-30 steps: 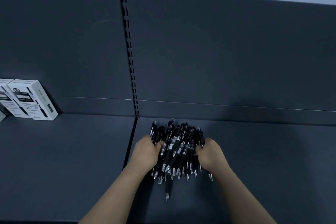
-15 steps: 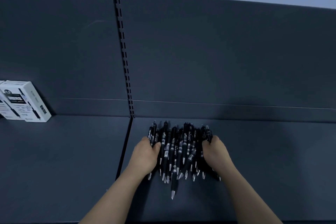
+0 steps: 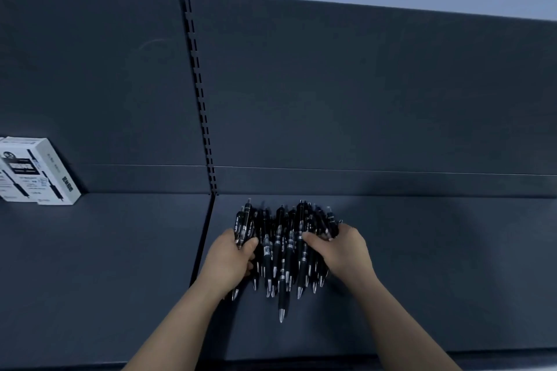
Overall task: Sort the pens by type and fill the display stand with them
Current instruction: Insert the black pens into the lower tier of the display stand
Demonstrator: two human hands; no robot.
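A bundle of several black click pens [image 3: 283,247] with silver tips lies on the dark shelf [image 3: 422,265], tips pointing toward me. My left hand [image 3: 230,259] grips the bundle's left side, thumb curled over the pens. My right hand [image 3: 339,250] grips the right side, with its thumb across the top of the pens. One pen [image 3: 281,304] sticks out farther toward me than the others. The pens' far ends stop short of the back panel.
White pen boxes [image 3: 33,172] lean against the back panel at the far left. A slotted upright [image 3: 200,93] divides the back panel, and a seam splits the shelf just left of my left hand. The shelf's front edge runs below my forearms.
Both hands have pressed the bundle closer together and squared it up. My right thumb has moved left over the top of the pens. The view has shifted slightly right.
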